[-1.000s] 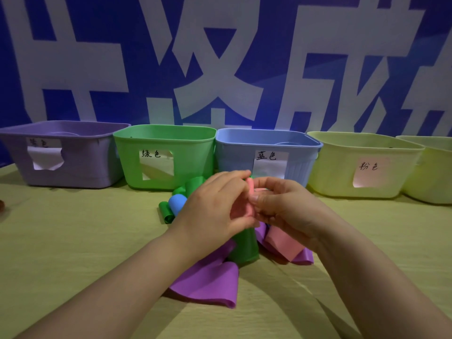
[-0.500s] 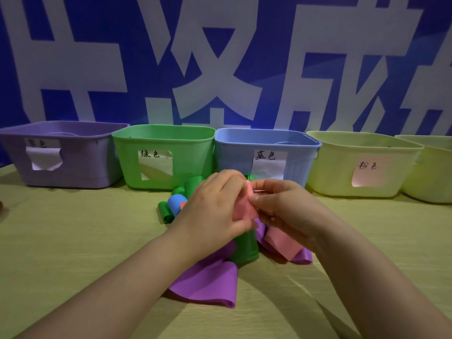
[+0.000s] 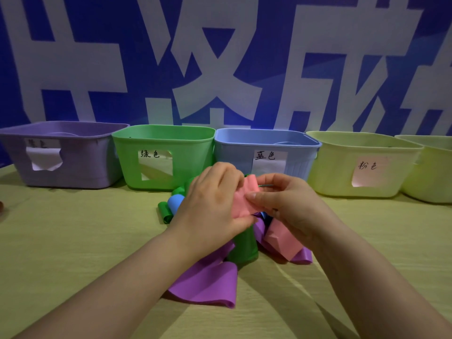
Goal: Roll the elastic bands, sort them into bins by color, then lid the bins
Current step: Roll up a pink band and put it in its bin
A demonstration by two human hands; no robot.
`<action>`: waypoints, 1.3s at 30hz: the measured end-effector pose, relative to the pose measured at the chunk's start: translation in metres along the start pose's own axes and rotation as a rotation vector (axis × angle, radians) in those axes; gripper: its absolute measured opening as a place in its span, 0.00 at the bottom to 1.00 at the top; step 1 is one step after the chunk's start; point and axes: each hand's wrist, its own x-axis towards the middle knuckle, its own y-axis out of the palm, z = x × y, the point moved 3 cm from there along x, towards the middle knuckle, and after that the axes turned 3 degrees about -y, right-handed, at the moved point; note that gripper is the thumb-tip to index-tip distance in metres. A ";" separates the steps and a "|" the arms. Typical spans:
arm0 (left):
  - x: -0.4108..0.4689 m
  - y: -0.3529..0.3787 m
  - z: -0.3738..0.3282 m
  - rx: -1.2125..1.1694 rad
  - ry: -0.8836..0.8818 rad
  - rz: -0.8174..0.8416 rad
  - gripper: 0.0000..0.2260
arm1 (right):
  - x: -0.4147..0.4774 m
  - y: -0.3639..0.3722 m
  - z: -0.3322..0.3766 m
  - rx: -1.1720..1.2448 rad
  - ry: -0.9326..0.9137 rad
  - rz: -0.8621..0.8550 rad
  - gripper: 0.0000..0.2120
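A pink elastic band is held above the table between both hands. My left hand grips its left side and my right hand pinches its right edge. Below them lies a heap of loose bands: purple, dark green, a second pink one, blue and a small green roll. Behind stand a purple bin, a green bin, a blue bin and a pale yellow bin labelled pink.
A second pale yellow bin sits at the far right edge. The bins line the back of the wooden table against a blue wall with large white characters. Each bin carries a paper label on its front.
The pink band has spread wider between my hands, showing more of its surface. Both hands stay at about the same spot above the heap.
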 end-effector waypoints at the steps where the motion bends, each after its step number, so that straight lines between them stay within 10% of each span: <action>1: -0.001 -0.001 0.000 0.018 -0.004 0.008 0.21 | -0.001 0.001 0.000 0.003 0.006 0.017 0.09; 26: -0.002 0.000 -0.002 -0.090 0.069 -0.028 0.19 | -0.009 0.009 0.003 0.283 0.202 0.369 0.12; 39: -0.005 0.006 -0.004 -0.147 0.111 0.069 0.22 | -0.007 0.006 0.003 0.055 0.087 0.160 0.07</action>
